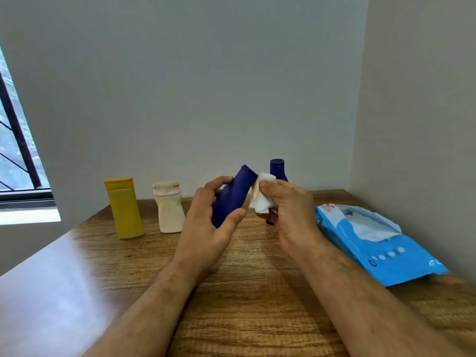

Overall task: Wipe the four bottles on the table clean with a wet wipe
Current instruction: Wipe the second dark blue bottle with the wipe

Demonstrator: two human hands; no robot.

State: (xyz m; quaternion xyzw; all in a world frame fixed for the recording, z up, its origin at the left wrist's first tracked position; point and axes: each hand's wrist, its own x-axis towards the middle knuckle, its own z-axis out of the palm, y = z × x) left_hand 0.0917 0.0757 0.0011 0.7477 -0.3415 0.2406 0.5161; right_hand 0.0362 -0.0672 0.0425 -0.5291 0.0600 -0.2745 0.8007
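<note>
Two hands | left hand (206, 222) grips tilted blue bottle (233, 195) | right hand (288, 212) pinches wet wipe (261, 195) against it

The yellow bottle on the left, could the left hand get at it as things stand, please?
Probably not at once: the left hand is wrapped around the blue bottle. Otherwise the way looks free, since the yellow bottle stands upright on that side with only the cream bottle beside it.
</note>
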